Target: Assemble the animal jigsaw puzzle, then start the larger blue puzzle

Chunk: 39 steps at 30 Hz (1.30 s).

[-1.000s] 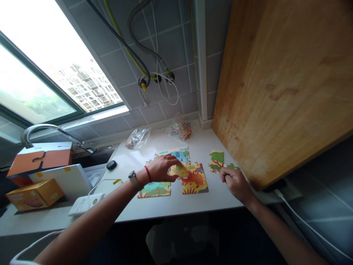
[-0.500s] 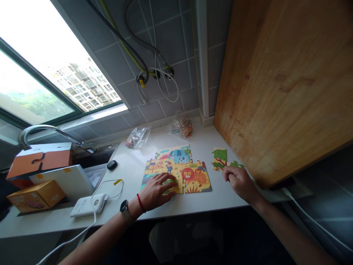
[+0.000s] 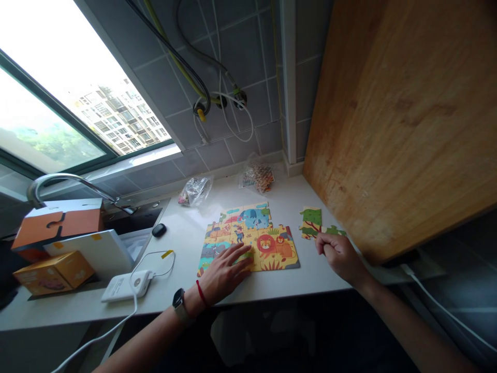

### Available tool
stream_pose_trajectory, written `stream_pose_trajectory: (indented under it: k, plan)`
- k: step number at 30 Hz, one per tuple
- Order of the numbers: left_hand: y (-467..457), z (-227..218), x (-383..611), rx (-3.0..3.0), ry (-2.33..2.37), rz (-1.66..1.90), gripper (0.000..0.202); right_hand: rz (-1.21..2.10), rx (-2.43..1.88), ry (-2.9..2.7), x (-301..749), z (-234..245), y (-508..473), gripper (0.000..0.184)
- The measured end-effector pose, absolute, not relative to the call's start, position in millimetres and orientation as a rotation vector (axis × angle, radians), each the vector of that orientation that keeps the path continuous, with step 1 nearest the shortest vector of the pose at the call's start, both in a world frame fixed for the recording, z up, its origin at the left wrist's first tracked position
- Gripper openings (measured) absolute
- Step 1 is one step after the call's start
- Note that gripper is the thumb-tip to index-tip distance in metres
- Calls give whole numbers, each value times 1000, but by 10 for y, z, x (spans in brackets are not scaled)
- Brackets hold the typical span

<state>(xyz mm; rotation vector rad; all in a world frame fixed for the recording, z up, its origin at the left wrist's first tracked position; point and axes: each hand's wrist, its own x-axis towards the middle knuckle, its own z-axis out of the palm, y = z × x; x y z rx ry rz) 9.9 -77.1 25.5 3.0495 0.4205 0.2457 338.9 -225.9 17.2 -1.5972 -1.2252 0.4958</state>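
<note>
Across a pale counter (image 3: 180,228), lower centre of frame: part-built animal puzzle (image 3: 251,237) under the left hand (image 3: 225,272), fingers spread. Right of centre: right hand (image 3: 339,257) curled into a fist by a smaller joined section (image 3: 311,220), contents hidden. Possible trouble: puzzle sprung apart by a sideways left-hand drag.

A white counter (image 3: 287,202) bears a puzzle (image 3: 248,235) and plastic bags (image 3: 195,190).

No words, numbers or brand names can be read. Faint printing on the top of the white power bank (image 3: 125,288) is too small to make out. The yellow tag (image 3: 167,254) on its cable (image 3: 173,268), the yellow box's (image 3: 54,274) printed side and the dark smartwatch (image 3: 178,297) screen likewise yield nothing legible.
</note>
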Motion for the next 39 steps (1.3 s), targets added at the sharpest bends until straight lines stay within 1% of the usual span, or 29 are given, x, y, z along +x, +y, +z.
stream_pose_trajectory:
  k: [3,6,16,19,21,24,26,30,32,35,37,39]
  plan:
    - [-798,220,95,3035,399,232,36,498,-1596,-1230,3387,178,-2261,17]
    - [-794,230,100,2995,384,222,36,502,-1595,-1227,3388,174,-2263,17]
    - [-712,556,250,2944,351,62,25,506,-1633,-1243,3396,160,-2261,17]
    - [-768,667,437,2962,401,33,20,498,-1633,-1251,3384,150,-2258,17]
    - [-835,726,647,2977,450,96,22,497,-1630,-1267,3373,140,-2256,16]
    - [-921,773,1072,2958,400,191,25,498,-1625,-1308,3353,132,-2257,16]
    - [-928,776,1394,2936,347,151,37,512,-1613,-1332,3339,132,-2259,16]
    - [-784,723,1997,2886,299,-24,78,555,-1575,-1370,3313,128,-2256,16]
    - [-667,676,2238,2865,267,-102,87,555,-1572,-1386,3302,124,-2252,17]
    - [-507,597,2497,2839,231,-191,107,554,-1576,-1408,3292,122,-2249,17]
    - [-434,550,2600,2811,192,-220,114,553,-1575,-1411,3289,123,-2247,17]
    - [-394,517,2654,2788,148,-215,110,548,-1573,-1410,3287,122,-2247,18]
